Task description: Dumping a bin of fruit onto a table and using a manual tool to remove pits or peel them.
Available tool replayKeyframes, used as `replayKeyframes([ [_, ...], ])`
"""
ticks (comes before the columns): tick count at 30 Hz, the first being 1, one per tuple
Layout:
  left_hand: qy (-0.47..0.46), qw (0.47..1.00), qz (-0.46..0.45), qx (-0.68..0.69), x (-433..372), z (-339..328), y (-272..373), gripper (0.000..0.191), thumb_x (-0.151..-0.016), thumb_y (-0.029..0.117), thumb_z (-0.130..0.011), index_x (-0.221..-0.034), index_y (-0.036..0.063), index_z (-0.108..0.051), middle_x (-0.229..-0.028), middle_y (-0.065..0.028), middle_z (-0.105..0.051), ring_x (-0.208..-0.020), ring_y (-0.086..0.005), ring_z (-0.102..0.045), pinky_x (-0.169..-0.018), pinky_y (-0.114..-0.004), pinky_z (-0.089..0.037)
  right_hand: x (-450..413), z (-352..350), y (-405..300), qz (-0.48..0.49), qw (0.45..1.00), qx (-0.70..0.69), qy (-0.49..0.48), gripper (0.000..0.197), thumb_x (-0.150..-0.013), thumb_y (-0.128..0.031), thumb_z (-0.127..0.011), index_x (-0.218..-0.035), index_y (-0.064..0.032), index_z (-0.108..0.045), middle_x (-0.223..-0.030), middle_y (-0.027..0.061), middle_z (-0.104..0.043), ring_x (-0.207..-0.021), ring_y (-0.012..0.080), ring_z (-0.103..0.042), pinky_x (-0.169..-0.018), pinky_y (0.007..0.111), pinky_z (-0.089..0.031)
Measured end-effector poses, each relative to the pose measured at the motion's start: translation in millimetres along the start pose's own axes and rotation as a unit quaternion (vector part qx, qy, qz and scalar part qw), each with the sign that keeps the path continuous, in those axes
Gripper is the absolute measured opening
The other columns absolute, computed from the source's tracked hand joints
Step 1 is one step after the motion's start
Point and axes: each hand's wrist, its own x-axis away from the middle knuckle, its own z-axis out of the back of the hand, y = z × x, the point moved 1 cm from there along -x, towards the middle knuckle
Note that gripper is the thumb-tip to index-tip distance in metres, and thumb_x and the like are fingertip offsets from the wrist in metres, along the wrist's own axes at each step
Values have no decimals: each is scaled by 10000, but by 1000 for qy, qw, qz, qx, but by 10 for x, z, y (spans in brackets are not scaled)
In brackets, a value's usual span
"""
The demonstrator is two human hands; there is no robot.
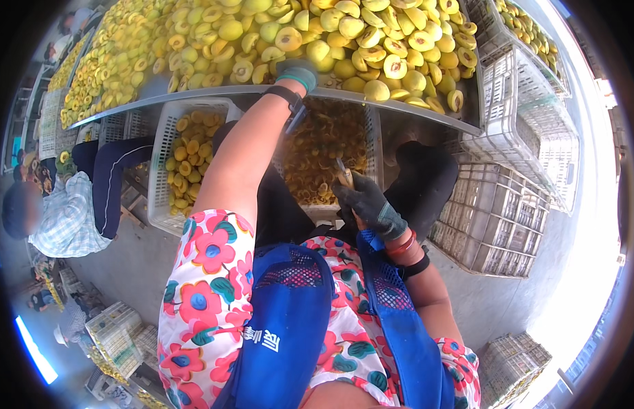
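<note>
My left hand point(297, 72), in a dark glove with a green cuff, reaches over the metal rim point(342, 92) of a sorting table into a heap of halved yellow peaches point(235, 30). Its fingers are hidden among the fruit, so a hold on any piece does not show. Lower down, my right hand point(372, 204) wears a dark glove and grips a small pitting tool point(346, 178) with a wooden handle, its metal end pointing up. Beneath the tool, a crate point(374, 148) between my knees holds brownish pits and scraps point(322, 148).
A white plastic crate point(158, 174) of peach halves point(189, 158) stands by my left knee. Stacked crates point(501, 220) rise on the right, beside the table's end. On the left sits a co-worker in a checked shirt point(74, 220). More crates point(115, 332) stand behind.
</note>
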Motion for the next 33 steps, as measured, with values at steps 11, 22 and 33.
replayKeyframes([
  [11, 90, 960, 13, 263, 168, 24, -171, 702, -690, 410, -740, -1224, 34, -482, -1143, -188, -612, -1058, -320, -605, -883, -449, -476, 8, 45, 36, 39, 999, 10, 4, 129, -898, -153, -564, -889, -35, -513, -612, 7, -501, -452, 87, -492, -408, 247, -397],
  [22, 38, 963, -38, 263, 196, 186, -179, 658, -754, 445, -704, -1227, 36, -496, -1160, -193, -608, -1068, -330, -595, -883, -413, -470, 94, 101, -14, 47, 998, 26, 31, 145, -896, -161, -573, -903, -35, -502, -609, 3, -488, -446, 87, -490, -408, 246, -405],
  [33, 108, 526, -239, 809, 1114, 24, -358, 514, -865, 239, -573, -1323, 57, -427, -1218, -115, -507, -1034, -212, -551, -908, -315, -452, 101, 117, -193, 75, 996, 4, 39, 138, -884, -144, -579, -942, -36, -515, -636, 0, -519, -476, 70, -489, -442, 235, -406],
])
